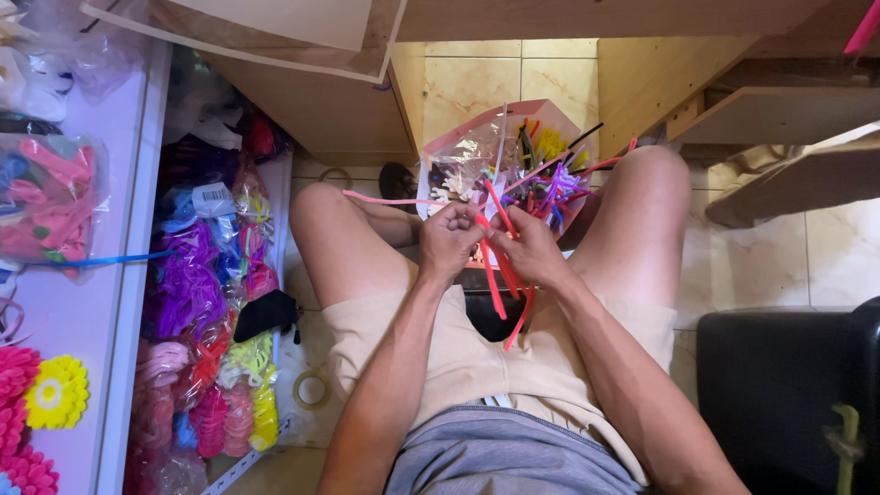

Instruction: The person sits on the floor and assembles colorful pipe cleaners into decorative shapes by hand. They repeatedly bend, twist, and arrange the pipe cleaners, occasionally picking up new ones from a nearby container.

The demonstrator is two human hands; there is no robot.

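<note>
Where hands meet, red pipe cleaners

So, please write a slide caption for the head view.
Both hands, left and right, twist red pipe cleaners above an open box.

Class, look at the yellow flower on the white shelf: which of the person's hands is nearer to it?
Left. The left hand is on the side of the yellow flower, though well apart from it; the right hand lies farther away, pinching red pipe cleaners.
</note>
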